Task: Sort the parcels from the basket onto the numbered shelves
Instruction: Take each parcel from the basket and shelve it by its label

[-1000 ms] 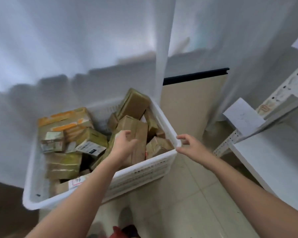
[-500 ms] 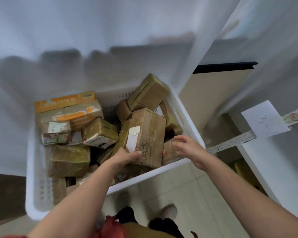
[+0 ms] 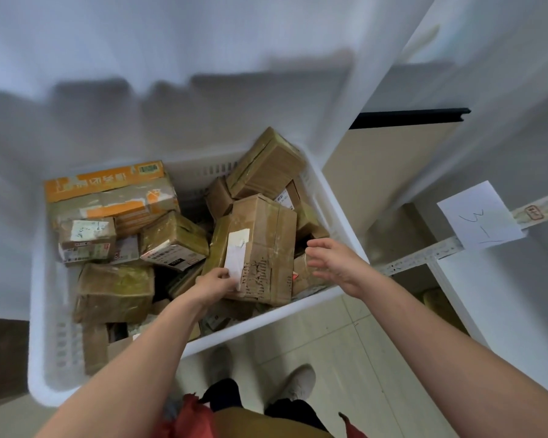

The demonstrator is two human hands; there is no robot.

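Note:
A white plastic basket (image 3: 266,324) on the floor is full of brown cardboard parcels. My left hand (image 3: 212,284) grips the near lower edge of a tall taped parcel (image 3: 263,248) with a white label, which stands tilted in the middle right of the basket. My right hand (image 3: 336,263) hovers just right of that parcel, fingers spread and curved, holding nothing. A white shelf (image 3: 503,295) stands at the right, with a paper number tag (image 3: 478,216) on its rail.
An orange and white carton (image 3: 108,197) lies at the basket's back left among several smaller parcels. A white curtain hangs behind. A beige panel (image 3: 383,172) stands behind the basket's right corner. My feet (image 3: 295,384) stand on tiled floor near the basket.
The view has tilted down toward the basket. My left hand has shifted onto the tall parcel's lower edge. My right hand has left the basket rim and moved in beside the parcel.

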